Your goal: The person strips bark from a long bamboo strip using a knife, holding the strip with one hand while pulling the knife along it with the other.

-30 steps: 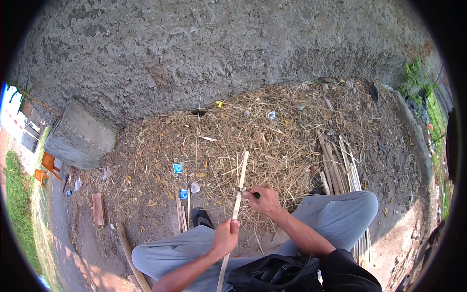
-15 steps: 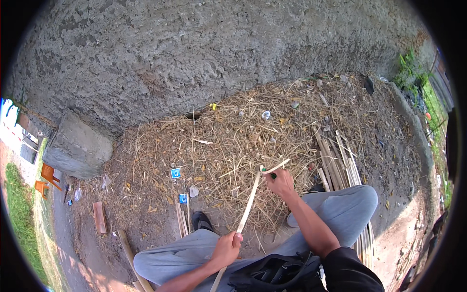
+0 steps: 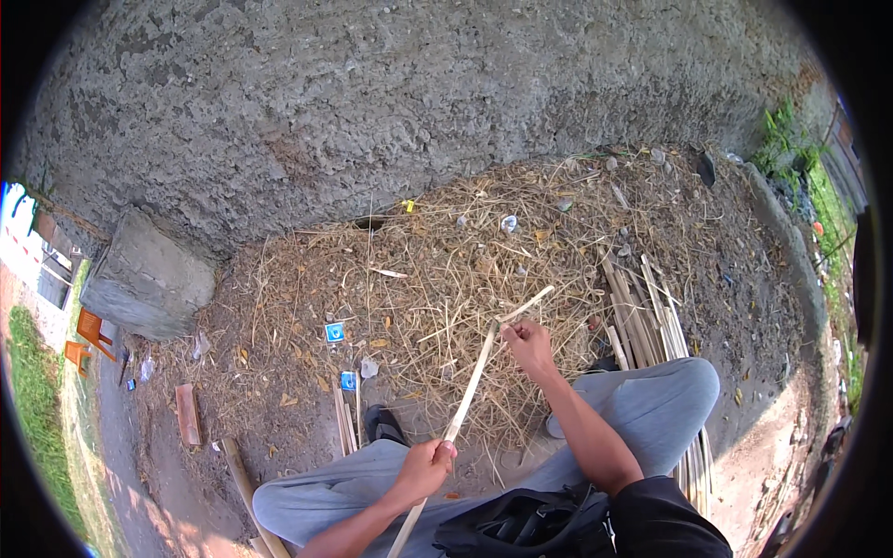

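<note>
Wall: rough grey wall [image 3: 419, 102], spanning ten to two o'clock, twelve being the top of the view.
Nine to ten o'clock: concrete block [image 3: 149, 279]; beyond it orange chairs [image 3: 93, 328].
Eight o'clock: reddish brick [image 3: 188, 415]; nearer the middle, blue packets [image 3: 334, 332].
Seven o'clock: thin sticks [image 3: 341, 414] and a thicker pole [image 3: 246, 484], partly behind the left knee [image 3: 326, 493].
Three to four o'clock: strip bundle [image 3: 634, 321], partly hidden by the right knee [image 3: 665, 400].
Ground: loose straw [image 3: 549, 265] lies under and around the work.
In the way: the left hand [image 3: 425, 468] covers a stretch of the strip; the right hand [image 3: 527, 347] hides whatever is inside its fist.
Pale strip [image 3: 470, 389]: between the knees, upper end just below centre, lower end leaving at six o'clock; its long axis runs seven to one.
Sliver [image 3: 531, 302]: at the strip's upper end, angled toward two o'clock; whether attached, cannot tell.
Left grip: wrapped firmly round the strip.
Right grip: fingers curled, tips by the upper end; what they grasp, cannot tell.
Count: hands two, strip in hand one, sliver one, packets two, chairs two, block one, brick one; bundle overlaps too much to count.
</note>
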Demonstrator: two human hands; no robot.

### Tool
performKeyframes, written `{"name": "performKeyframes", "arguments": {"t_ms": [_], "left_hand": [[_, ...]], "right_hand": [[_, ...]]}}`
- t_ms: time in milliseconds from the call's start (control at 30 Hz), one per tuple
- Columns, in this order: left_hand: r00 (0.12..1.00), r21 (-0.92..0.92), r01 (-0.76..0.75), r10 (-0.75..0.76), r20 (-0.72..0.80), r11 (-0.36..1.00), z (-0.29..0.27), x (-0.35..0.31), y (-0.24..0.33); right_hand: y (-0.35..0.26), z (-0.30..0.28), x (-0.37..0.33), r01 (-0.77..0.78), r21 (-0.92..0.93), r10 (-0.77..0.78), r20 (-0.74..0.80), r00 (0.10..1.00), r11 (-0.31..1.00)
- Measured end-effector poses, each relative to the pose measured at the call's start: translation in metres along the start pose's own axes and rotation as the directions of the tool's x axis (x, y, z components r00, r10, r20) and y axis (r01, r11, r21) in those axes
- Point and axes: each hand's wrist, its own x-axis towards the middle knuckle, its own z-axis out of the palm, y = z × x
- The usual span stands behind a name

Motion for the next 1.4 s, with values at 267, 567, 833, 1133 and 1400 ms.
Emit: {"name": "performKeyframes", "arguments": {"t_ms": [267, 567, 833, 1133, 1400], "left_hand": [[0.987, -0.295, 0.155, -0.158, 0.014, 0.943, -0.017, 0.001, 0.014], [0.996, -0.458, 0.065, -0.088, -0.029, 0.887, -0.026, 0.017, 0.020], [0.995, -0.589, 0.083, -0.095, 0.011, 0.804, -0.030, 0.017, 0.021], [0.945, -0.125, -0.213, 0.172, -0.278, 0.969, -0.010, 0.023, 0.005], [0.935, 0.160, -0.212, 0.247, -0.253, 0.964, 0.002, 0.014, -0.009]], "right_hand": [[-0.026, 0.001, -0.026, -0.244, 0.340, 0.136, 0.310, 0.941, 0.908], [-0.061, 0.021, -0.100, 0.560, 0.015, -0.540, 0.284, 0.792, 0.829], [-0.070, 0.016, -0.104, 0.679, -0.019, -0.643, 0.300, 0.704, 0.734], [-0.064, 0.017, -0.111, 0.705, -0.157, -0.663, 0.252, 0.705, 0.691], [-0.043, 0.019, -0.084, 0.628, -0.174, -0.616, 0.124, 0.778, 0.758]]}}
